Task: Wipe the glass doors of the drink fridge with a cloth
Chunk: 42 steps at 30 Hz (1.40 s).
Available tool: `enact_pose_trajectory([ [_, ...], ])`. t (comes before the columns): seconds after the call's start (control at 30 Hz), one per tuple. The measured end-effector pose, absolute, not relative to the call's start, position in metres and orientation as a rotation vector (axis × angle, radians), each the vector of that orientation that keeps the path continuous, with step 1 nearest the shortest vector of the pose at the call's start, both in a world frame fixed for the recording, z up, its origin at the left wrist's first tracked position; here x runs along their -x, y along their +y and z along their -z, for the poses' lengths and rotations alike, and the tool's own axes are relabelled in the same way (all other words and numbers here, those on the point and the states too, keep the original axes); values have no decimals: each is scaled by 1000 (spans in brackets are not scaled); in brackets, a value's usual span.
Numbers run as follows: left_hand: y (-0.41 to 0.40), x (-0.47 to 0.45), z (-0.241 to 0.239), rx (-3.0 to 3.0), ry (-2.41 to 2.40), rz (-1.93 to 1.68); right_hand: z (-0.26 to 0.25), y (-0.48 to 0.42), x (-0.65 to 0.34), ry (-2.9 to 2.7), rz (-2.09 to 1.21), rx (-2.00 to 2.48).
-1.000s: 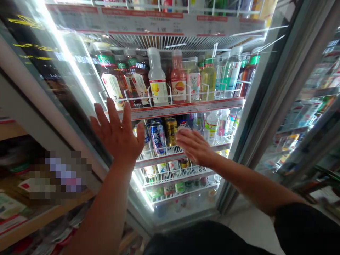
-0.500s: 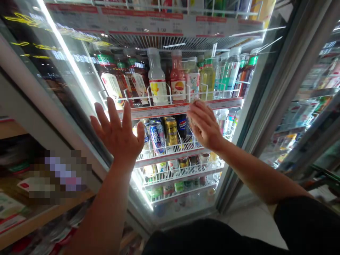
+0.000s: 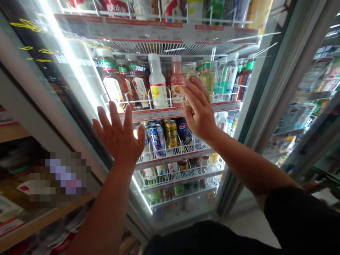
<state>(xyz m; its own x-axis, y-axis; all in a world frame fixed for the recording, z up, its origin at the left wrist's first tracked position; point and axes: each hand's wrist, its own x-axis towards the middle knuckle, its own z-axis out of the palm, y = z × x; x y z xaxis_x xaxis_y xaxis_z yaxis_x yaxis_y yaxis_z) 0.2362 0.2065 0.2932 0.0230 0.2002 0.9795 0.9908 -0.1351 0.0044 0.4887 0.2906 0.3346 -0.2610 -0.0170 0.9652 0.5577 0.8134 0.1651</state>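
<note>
My left hand (image 3: 119, 136) has its fingers spread, palm towards the glass door (image 3: 170, 216) of a lit drinks fridge, and looks to be resting on the glass. Higher and to the right, my right hand (image 3: 198, 109) presses a crumpled beige cloth (image 3: 191, 75) to the same glass. Only the cloth's edges show past the fingers. Through the door, a bottle of pink drink (image 3: 176, 76) appears just left of the right hand. A blue and silver can (image 3: 157, 138) and a gold can (image 3: 171, 132) stand on the shelf below, between both hands.
The metal door frame (image 3: 255, 131) runs down the right side. At the left is a wooden shelf (image 3: 53, 212) with packaged goods. White wire shelves behind the glass hold several rows of bottles and cans. Another stocked fridge (image 3: 300, 109) stands at far right.
My right hand has moved up the glass with the cloth, from the shelf's price strip to in front of the bottles. My left hand stays spread in nearly the same place.
</note>
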Motion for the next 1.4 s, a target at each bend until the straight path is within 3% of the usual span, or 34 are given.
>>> enact_pose_trajectory([
  [0.23, 207, -236, -293, 1458, -1284, 1202, -295, 269, -478, -2236, 932, 181],
  [0.3, 207, -235, -292, 1443, -1249, 1164, -314, 273, -481, -2213, 928, 232],
  [0.53, 207, -235, -292, 1438, -1254, 1120, -451, 314, -503, -1535, 797, 402],
  [0.77, 207, -235, -293, 1419, -1219, 1094, -439, 297, -468, -1905, 689, 252],
  [0.97, 207, -235, -292, 1403, -1202, 1088, -470, 307, -509, -1530, 744, 558],
  [1.1, 207, -236, -293, 1418, -1198, 1102, -423, 309, -517, -1551, 816, 375],
  [1.27, 208, -235, -293, 1444, -1205, 1139, -352, 297, -530, -2038, 692, 401],
  [1.4, 209, -236, -292, 1418, -1206, 1107, -341, 314, -568, -1679, 709, 504],
])
